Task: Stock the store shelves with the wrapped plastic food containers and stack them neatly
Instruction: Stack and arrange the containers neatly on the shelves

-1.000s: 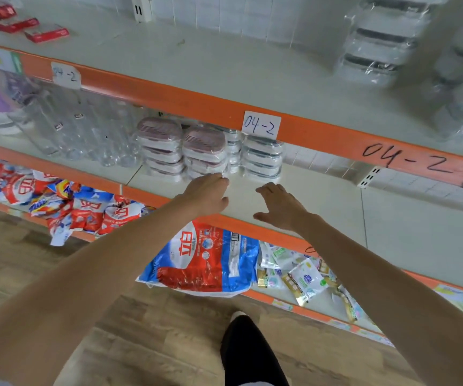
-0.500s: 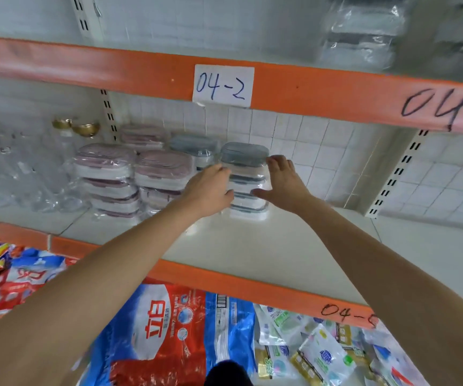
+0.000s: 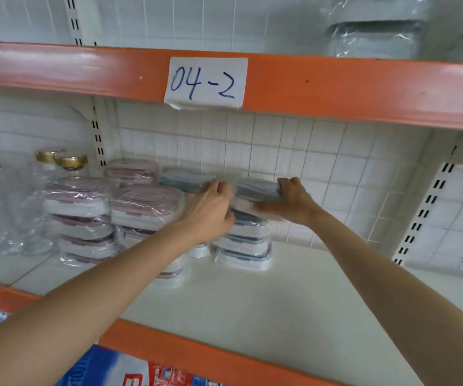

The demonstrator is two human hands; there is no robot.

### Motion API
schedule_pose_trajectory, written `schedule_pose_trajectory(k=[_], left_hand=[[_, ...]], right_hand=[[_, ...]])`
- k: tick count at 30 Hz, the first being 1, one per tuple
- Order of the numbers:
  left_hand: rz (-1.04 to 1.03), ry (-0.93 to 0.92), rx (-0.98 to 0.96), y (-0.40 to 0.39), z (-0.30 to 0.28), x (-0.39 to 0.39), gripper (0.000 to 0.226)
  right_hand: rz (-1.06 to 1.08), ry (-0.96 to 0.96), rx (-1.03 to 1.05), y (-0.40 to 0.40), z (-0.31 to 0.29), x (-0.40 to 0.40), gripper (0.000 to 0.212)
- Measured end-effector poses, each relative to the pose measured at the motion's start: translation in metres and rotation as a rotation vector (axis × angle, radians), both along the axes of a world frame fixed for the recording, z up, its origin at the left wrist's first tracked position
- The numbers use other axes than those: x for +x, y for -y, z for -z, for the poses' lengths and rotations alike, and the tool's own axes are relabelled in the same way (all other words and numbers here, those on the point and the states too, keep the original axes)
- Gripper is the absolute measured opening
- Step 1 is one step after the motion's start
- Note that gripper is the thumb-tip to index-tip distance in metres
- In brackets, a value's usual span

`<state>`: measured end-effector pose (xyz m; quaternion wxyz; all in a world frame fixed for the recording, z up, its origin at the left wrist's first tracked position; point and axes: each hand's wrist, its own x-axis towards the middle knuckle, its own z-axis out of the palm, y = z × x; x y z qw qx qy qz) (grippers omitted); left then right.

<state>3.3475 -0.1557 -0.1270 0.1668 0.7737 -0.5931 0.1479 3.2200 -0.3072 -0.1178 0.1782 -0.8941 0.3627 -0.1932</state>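
Note:
A stack of wrapped grey-lidded containers stands on the middle shelf near the tiled back wall. My left hand presses against the stack's left side. My right hand grips the right end of the top grey-lidded container. Another grey-lidded stack stands behind my left hand. Two stacks of pink-lidded containers stand to the left, with one more pink-lidded stack behind them.
Clear wrapped glass jars with gold lids fill the shelf's left end. An orange shelf edge with a "04-2" label runs overhead, with more wrapped containers above it. Detergent bags lie on the shelf below. A slotted upright stands at right.
I have leaned closer to the shelf. Both hands have gone from hovering at the shelf's front edge to clasping the grey-lidded stack, and my right hand has closed on the top container's end.

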Motion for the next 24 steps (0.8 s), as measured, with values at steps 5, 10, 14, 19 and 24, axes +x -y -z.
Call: schedule_pose_trajectory(k=[5,10,14,19,24], left_hand=[[0.070,-0.042,0.386,0.039,0.009,-0.006,0.089],[0.036,-0.064,0.555,0.070,0.012,-0.002,0.118],[0.068,-0.014,0.567,0.077,0.010,0.008,0.113],[0.145,0.280,0.369,0.054,0.015,-0.010,0.103],[0.329,0.221,0.210,0.012,0.017,-0.043,0.098]], right_hand=[[0.176,0.080,0.093,0.004,0.037,-0.089,0.074],[0.205,0.089,0.142,-0.007,0.075,-0.127,0.086],[0.203,0.075,0.141,-0.012,0.096,-0.132,0.090],[0.221,0.013,0.159,-0.035,0.114,-0.132,0.092],[0.233,-0.103,0.158,-0.071,0.108,-0.140,0.093]])
